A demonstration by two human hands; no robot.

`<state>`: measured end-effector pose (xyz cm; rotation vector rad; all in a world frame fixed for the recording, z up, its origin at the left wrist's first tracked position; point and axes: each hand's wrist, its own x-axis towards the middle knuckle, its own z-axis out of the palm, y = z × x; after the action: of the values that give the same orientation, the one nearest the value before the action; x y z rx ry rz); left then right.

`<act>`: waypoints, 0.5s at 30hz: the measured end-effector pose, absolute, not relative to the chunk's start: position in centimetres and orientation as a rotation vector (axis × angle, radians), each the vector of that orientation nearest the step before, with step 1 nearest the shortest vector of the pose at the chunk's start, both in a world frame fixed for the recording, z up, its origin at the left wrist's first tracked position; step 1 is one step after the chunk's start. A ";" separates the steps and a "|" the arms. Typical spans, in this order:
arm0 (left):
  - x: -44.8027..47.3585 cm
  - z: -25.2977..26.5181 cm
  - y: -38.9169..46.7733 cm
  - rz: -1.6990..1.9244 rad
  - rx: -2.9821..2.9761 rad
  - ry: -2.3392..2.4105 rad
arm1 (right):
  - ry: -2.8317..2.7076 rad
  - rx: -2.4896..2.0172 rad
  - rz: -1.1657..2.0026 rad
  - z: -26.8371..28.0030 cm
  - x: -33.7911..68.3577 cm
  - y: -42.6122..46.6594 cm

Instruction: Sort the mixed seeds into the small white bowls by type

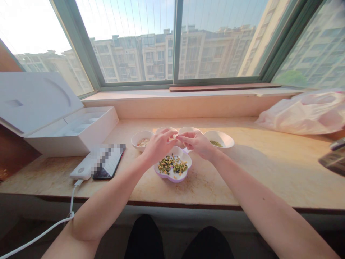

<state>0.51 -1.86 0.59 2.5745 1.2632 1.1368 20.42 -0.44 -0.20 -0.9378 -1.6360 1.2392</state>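
Note:
My left hand [161, 141] is held over the row of small white bowls, its fingers curled together at the tips. Close against it, my right hand [196, 142] has thumb and fingers pinched. Whatever lies between the fingertips is too small to make out. Just below both hands sits a lobed white dish with a purple rim [176, 179], holding mixed green, yellow and dark beans [172, 164]. The leftmost bowl [135, 139] contains pale and reddish bits; the rightmost bowl [226, 139] has small green beans [215, 143]. My hands partly hide the middle bowls [190, 129].
On the left, an open white box [94, 126] stands behind a phone [111, 163] and a white power bank [82, 169] with a cable [72, 201]. A plastic bag [304, 111] lies at the back right. A dark object [332, 158] shows at the right edge.

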 end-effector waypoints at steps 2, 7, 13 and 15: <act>0.5 0.6 -1.9 1.050 2.541 1.308 | -1.677 -0.954 1.123 0.1 20.7 -0.4; 0.4 0.5 -2.3 0.603 2.677 1.238 | -1.762 -0.988 0.946 0.7 20.9 -0.4; 0.2 0.4 -2.6 0.182 2.804 0.882 | -1.813 -1.009 0.914 0.7 21.3 -0.3; 0.2 0.3 -2.6 0.137 2.773 0.812 | -1.845 -1.044 0.855 0.6 21.9 -0.1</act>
<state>0.21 -2.56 0.35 2.7732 0.8121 0.1370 21.88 -0.09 0.64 -1.0437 -1.8451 0.8548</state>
